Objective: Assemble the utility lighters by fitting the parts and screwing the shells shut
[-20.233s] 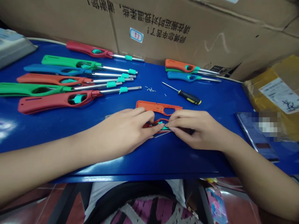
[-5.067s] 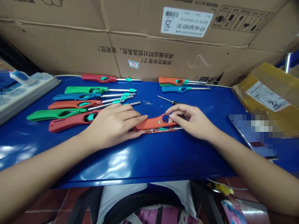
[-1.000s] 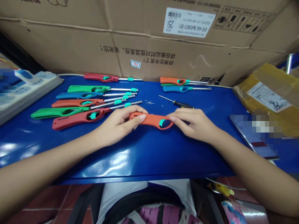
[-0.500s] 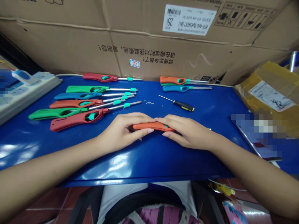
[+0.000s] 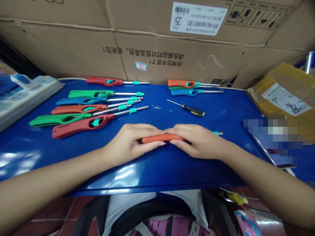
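An orange gas lighter (image 5: 161, 138) lies sideways between my hands over the front of the blue table. My left hand (image 5: 134, 139) is closed round its left end, thumb along the near side. The right part is gripped by my right hand (image 5: 194, 139), fingers over the top and thumb below. Its metal tip with a teal piece pokes out past the right wrist; most of the body is covered by my fingers. Beyond my hands lie a black and yellow screwdriver (image 5: 193, 110) and several tiny pale screw-like bits (image 5: 156, 107).
Several red, green, blue and orange lighters with teal pieces rest at the left, the nearest a red lighter (image 5: 73, 128). At the back right is a blue lighter (image 5: 184, 92) among others. A power strip (image 5: 31, 93), cardboard wall (image 5: 147, 42) and taped box (image 5: 280, 98) surround the table.
The orange lighter has been turned a little in my hands, so its teal trigger no longer shows. Both hands sit slightly lower; the teal piece by the right wrist now shows.
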Action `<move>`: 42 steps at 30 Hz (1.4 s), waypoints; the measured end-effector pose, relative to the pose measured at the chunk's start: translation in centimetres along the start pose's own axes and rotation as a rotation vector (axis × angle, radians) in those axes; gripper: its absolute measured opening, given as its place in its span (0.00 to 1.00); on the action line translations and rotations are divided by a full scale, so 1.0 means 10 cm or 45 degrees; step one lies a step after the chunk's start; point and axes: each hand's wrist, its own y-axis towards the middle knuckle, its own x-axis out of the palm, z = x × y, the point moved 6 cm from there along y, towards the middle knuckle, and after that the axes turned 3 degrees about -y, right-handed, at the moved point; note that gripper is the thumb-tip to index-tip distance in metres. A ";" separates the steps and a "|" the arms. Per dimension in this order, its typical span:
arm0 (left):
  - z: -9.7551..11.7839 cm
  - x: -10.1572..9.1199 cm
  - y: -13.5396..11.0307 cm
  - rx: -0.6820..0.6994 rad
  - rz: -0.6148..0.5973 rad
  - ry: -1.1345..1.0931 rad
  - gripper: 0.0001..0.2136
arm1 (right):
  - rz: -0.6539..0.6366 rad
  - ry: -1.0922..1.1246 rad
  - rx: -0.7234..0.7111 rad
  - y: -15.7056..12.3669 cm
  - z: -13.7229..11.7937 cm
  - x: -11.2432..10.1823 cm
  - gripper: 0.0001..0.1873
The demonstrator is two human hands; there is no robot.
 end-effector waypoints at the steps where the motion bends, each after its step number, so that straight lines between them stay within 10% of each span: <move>1: 0.00 0.00 0.00 0.004 -0.013 0.005 0.12 | 0.002 -0.034 0.009 0.00 0.01 -0.01 0.20; 14: -0.16 -0.31 0.05 -0.141 0.022 0.181 0.09 | -0.004 -0.397 0.130 -0.02 0.23 -0.16 0.14; 25: -0.09 -0.13 0.01 0.027 -0.148 0.148 0.11 | 0.019 -0.479 0.090 -0.02 0.15 -0.13 0.13; 42: -0.50 -0.50 0.09 -0.376 0.027 0.034 0.11 | 0.022 -0.603 0.427 -0.14 0.56 -0.33 0.09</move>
